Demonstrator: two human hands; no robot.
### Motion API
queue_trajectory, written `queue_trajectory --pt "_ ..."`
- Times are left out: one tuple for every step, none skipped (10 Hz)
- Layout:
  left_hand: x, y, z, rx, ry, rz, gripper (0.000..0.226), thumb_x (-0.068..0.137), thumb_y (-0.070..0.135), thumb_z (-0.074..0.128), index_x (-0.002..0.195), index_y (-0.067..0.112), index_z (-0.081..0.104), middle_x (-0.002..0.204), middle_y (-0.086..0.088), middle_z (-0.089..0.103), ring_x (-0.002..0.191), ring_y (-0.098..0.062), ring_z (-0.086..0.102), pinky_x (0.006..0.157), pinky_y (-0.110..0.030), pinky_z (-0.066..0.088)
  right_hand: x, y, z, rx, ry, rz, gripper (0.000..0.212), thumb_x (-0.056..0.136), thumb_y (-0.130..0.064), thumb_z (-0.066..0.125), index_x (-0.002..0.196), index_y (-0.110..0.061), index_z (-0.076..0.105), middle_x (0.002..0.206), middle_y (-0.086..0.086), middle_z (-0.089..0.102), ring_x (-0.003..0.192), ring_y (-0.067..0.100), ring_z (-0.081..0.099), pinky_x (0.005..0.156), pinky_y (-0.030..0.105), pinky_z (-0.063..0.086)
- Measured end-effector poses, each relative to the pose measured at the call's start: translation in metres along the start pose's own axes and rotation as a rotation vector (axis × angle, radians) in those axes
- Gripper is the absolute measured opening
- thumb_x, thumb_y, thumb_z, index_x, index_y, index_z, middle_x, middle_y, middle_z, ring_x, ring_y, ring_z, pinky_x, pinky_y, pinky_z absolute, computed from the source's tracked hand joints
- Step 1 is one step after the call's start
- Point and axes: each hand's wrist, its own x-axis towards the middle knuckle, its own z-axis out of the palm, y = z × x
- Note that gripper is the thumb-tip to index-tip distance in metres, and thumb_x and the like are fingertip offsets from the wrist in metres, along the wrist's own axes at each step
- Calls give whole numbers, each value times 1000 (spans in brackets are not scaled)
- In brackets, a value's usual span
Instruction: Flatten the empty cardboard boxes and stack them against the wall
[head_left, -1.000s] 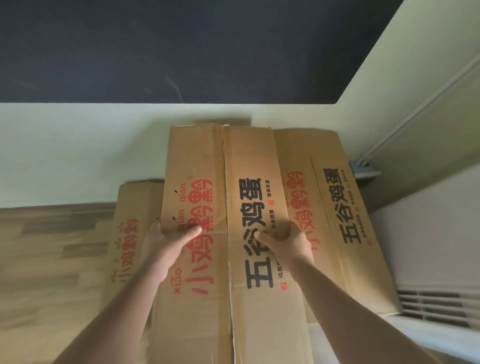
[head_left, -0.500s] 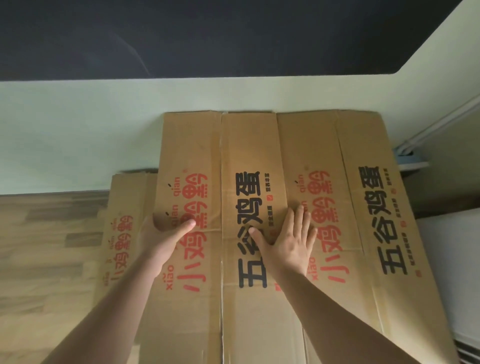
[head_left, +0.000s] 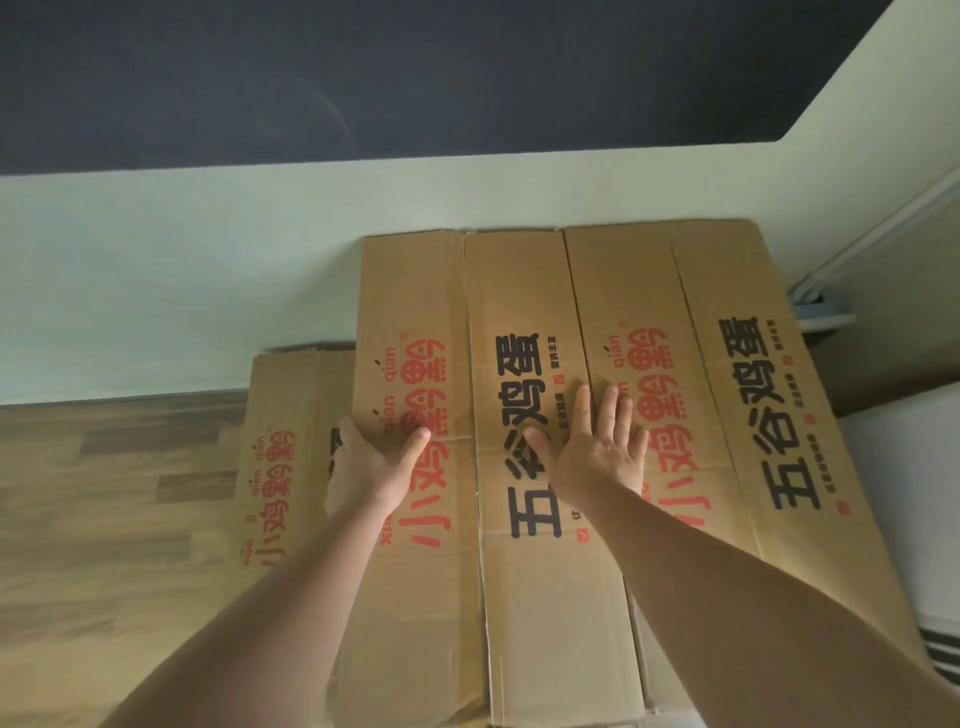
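Observation:
A flattened cardboard box (head_left: 514, 291) with red and black printing leans against the pale green wall (head_left: 182, 270). My left hand (head_left: 371, 462) grips its left edge, thumb on the front face and fingers hidden behind. My right hand (head_left: 597, 452) presses flat on the box's front, fingers straight and spread. Behind it on the right leans a second flattened box (head_left: 727, 322) with the same print. A third flattened box (head_left: 280, 415) stands lower at the left, partly hidden.
Wood-pattern floor (head_left: 104, 493) spreads to the left. A dark wall band (head_left: 363, 78) runs above the green part. At the right are a white pipe (head_left: 878, 228), a small blue-grey bracket (head_left: 826, 317) and a white surface (head_left: 909, 493) with a vent below.
The front box has been pushed back flatter against the wall and beside the right box. My right hand went from gripping the box's edge to pressing flat. The view has shifted.

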Motion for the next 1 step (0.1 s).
queue_trajectory --pt "-27 -5 -9 108 -79 64 125 73 86 65 166 26 7 161 -13 40 128 -39 60 89 -52 62 -6 -5 -22 2 -80 32 101 95 -82 33 169 -25 -3 177 11 -7 163 34 1 127 62 16"
